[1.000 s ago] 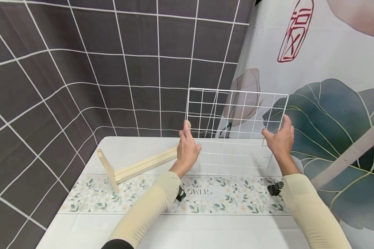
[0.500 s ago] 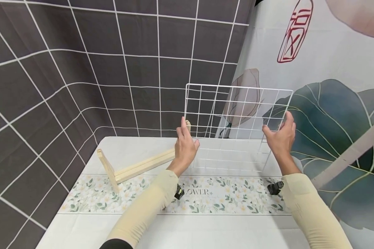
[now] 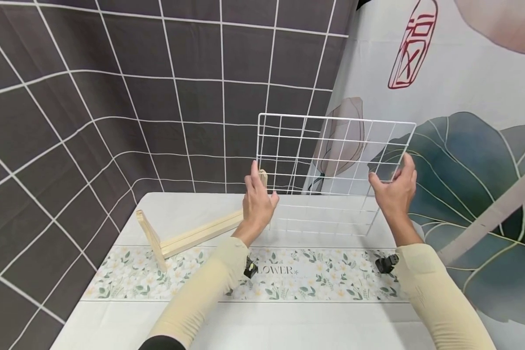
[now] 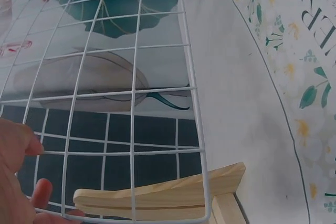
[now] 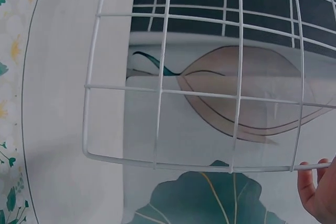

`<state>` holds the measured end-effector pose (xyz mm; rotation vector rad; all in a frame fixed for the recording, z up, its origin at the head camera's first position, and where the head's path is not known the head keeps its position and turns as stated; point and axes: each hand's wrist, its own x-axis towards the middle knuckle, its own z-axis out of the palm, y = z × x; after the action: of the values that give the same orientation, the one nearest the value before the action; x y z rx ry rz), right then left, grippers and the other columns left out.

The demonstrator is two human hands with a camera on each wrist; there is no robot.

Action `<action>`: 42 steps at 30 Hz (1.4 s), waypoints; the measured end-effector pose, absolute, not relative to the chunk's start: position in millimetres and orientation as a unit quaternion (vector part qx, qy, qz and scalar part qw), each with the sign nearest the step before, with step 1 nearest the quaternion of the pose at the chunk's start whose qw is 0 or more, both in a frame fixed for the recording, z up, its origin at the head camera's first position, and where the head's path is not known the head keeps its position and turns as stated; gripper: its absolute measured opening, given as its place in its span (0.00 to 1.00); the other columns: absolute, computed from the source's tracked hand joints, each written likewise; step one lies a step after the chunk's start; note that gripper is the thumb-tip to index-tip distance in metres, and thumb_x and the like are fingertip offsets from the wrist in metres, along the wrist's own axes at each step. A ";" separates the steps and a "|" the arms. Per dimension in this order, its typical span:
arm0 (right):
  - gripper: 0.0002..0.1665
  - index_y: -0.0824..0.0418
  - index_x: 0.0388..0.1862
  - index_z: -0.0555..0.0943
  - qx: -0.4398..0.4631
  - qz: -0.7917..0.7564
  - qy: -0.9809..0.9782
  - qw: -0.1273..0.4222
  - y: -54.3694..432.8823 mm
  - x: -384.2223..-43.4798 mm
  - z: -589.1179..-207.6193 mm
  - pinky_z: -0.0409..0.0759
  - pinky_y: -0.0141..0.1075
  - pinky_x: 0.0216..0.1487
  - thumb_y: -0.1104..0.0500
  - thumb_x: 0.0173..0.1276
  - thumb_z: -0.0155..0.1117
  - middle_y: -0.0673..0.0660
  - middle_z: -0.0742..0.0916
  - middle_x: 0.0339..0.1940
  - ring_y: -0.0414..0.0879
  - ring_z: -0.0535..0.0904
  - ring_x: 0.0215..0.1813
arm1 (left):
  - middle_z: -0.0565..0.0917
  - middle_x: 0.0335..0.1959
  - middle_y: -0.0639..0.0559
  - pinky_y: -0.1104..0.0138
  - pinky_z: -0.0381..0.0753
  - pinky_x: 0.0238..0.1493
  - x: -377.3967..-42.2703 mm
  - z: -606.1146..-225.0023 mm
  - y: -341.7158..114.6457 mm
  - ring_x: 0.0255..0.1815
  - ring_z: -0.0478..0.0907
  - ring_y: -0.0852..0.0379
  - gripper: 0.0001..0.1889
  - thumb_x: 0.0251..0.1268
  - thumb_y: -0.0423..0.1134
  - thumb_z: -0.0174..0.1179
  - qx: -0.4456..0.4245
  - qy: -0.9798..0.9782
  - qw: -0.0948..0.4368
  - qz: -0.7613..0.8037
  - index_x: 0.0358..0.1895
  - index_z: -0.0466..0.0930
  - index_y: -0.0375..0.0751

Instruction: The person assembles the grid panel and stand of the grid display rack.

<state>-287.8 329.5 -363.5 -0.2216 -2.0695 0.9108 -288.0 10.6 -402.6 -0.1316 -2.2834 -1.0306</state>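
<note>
A white wire grid panel [image 3: 332, 156] is held up above the table, leaning and seen through to the backdrop. My left hand [image 3: 258, 206] holds its left edge, fingers pointing up along the wire; in the left wrist view its fingers [image 4: 42, 195] lie about the edge wires. The right edge is gripped by my right hand [image 3: 393, 192] between thumb and fingers, and the right wrist view shows fingertips [image 5: 310, 184] around the rim. Behind and left of the panel lies a pale wooden stand [image 3: 201, 234], a bar with end pieces, partly hidden by my left hand.
The white table [image 3: 323, 321] carries a floral printed band [image 3: 332, 274]. A dark cloth with white grid lines [image 3: 192, 97] hangs at the back and left. On the right is a white cloth printed with large leaves [image 3: 468, 180].
The wire grid panel has risen a little and looks slightly larger. My left hand has shifted slightly left and up with it; my right hand has moved up a little. The wooden stand stays put.
</note>
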 end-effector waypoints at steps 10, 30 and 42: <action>0.49 0.45 0.81 0.57 -0.080 0.374 -0.823 0.419 327.4 -287.9 -360.1 0.59 0.39 0.40 0.51 0.66 0.70 0.39 0.64 0.40 0.34 0.60 0.41 | 0.70 0.53 0.39 0.61 0.82 0.27 -289.5 -397.3 9.9 0.33 0.79 0.46 0.55 0.56 0.34 0.70 -0.046 -0.862 0.313 -0.397 0.82 0.40 0.46; 0.45 0.57 0.80 0.57 -0.083 0.389 -0.800 0.449 308.4 -282.5 -357.5 0.68 0.44 0.70 0.49 0.71 0.65 0.65 0.66 0.67 0.51 0.65 0.68 | 0.70 0.55 0.37 0.56 0.83 0.32 -289.3 -390.1 13.2 0.35 0.79 0.44 0.54 0.59 0.34 0.66 -0.041 -0.859 0.306 -0.408 0.82 0.37 0.47; 0.36 0.63 0.70 0.70 0.091 0.252 -0.817 0.511 282.5 -283.7 -369.7 0.65 0.60 0.64 0.56 0.64 0.68 0.71 0.69 0.63 0.68 0.64 0.65 | 0.70 0.53 0.37 0.57 0.83 0.29 -290.1 -388.0 14.9 0.32 0.79 0.45 0.54 0.58 0.33 0.67 -0.035 -0.858 0.314 -0.406 0.82 0.39 0.45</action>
<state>-283.7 282.5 -369.7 0.2192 -1.9668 0.6059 -290.1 14.9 -388.0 -0.0930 -2.2620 -1.0693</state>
